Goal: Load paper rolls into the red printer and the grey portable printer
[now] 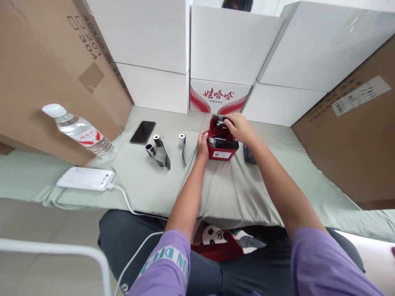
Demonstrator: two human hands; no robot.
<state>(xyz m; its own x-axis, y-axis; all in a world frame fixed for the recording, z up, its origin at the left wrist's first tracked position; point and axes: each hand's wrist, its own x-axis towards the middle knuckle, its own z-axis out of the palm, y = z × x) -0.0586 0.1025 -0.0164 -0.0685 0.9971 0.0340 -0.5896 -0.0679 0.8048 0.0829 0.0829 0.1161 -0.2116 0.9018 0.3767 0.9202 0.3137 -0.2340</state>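
A red and black receipt printer [222, 154] stands on the cloth-covered table in front of me, its lid raised and its inside showing. My left hand [203, 144] grips the printer's left side. At the upper right of the printer, my right hand [238, 126] has its fingers curled over the raised lid and the opening; some fingertips are hidden. To the left, a small paper roll [182, 139] stands with its loose strip trailing. Two more rolls, a white-ended roll [157, 140] and a dark-sided roll [150, 150], stand further left with unwound strips.
A phone [142, 132], a water bottle [84, 131] and a white power bank [86, 178] with a cable lie to the left. A dark object [249, 155] sits partly behind my right forearm. White boxes [154, 88] line the back; cardboard boxes [354, 123] flank the table.
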